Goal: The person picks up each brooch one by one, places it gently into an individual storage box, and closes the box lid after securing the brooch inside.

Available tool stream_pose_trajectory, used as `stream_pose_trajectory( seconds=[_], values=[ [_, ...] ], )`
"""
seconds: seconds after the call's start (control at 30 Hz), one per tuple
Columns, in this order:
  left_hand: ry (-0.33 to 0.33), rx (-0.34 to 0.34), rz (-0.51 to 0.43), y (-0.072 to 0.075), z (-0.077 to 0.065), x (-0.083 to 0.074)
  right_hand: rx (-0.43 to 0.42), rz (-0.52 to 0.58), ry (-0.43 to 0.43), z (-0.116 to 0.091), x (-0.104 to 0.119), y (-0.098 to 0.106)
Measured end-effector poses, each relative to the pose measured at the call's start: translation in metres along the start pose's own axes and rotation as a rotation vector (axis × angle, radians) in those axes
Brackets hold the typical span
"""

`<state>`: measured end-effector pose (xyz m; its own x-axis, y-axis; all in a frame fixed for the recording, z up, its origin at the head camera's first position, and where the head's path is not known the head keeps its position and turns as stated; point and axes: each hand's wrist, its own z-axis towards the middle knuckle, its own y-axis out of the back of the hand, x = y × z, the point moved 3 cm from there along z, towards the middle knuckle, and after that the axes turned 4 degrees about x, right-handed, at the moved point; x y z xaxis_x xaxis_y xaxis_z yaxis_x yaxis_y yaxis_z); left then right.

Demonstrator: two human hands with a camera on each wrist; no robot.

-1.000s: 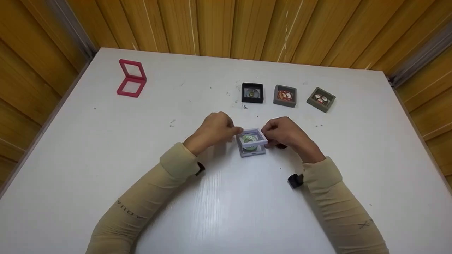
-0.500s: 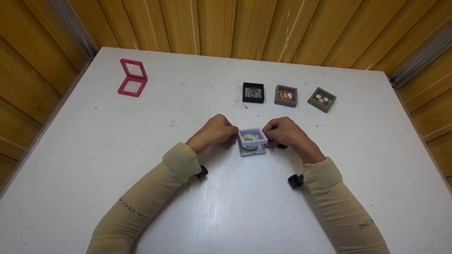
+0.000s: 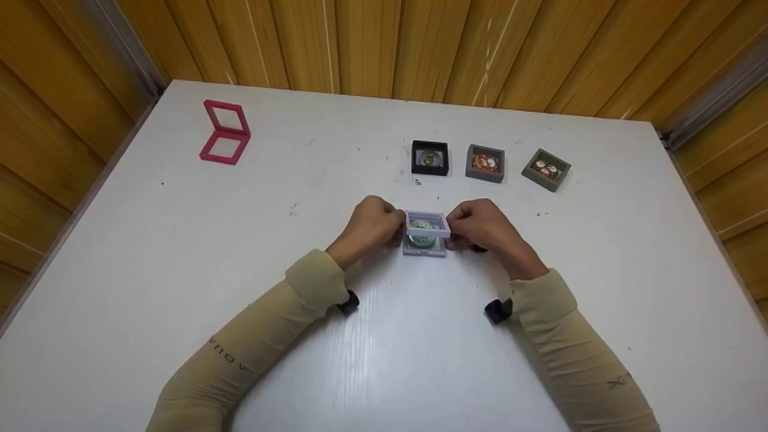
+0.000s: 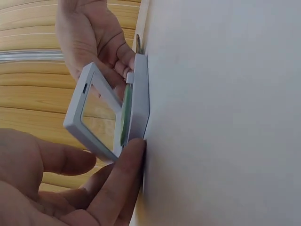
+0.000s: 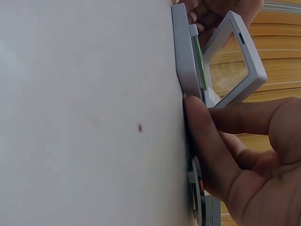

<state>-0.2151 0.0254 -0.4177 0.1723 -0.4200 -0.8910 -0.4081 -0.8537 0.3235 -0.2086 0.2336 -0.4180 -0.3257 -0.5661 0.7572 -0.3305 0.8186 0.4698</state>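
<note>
A pale lavender hinged display frame [image 3: 425,252] lies on the table with its lid partly raised. Inside it sits a round green disc [image 3: 422,241], seen edge-on as a green disc [image 4: 125,113] in the left wrist view. My left hand [image 3: 375,225] grips the frame's left side, fingertips low along the base in its wrist view. On the opposite side my right hand [image 3: 483,225] pinches the corner by the hinge, a finger close to the lid [image 5: 254,61]. A small round item with a red edge [image 5: 201,184] lies beside the right hand, mostly hidden from above.
Behind the hands stand a black display frame [image 3: 430,171], a grey one [image 3: 485,175] and an olive one [image 3: 543,182], each holding a picture disc. A red frame [image 3: 219,159] stands open at the far left of the white table [image 3: 384,360].
The left thumb has come off the lid's corner to the frame's left side. The lavender frame has shifted slightly away and left and sits straighter. The other frames stay put.
</note>
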Motion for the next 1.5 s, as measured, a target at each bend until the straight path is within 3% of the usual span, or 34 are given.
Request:
stream_pose_trajectory(
  seconds=[0.27, 0.53, 0.87, 1.2, 1.5],
  values=[
    [0.010, -0.039, -0.063, -0.0030, 0.0006, 0.0020, -0.005, 0.006, 0.006, -0.0002, 0.0007, -0.0005],
    [0.069, -0.043, -0.110, -0.0041, 0.0019, 0.0029, -0.001, 0.014, -0.014, -0.0005, 0.0008, 0.0003],
    [0.075, -0.037, -0.103, -0.0037, 0.0017, 0.0046, 0.033, 0.146, -0.059, 0.0009, 0.0033, -0.0002],
    [0.020, -0.039, -0.084, -0.0020, 0.0016, 0.0065, 0.009, 0.028, -0.070, -0.0029, 0.0025, 0.0016],
    [0.002, -0.041, -0.044, -0.0019, 0.0014, 0.0059, 0.002, 0.013, -0.061, -0.0026, 0.0018, 0.0004]
  ],
)
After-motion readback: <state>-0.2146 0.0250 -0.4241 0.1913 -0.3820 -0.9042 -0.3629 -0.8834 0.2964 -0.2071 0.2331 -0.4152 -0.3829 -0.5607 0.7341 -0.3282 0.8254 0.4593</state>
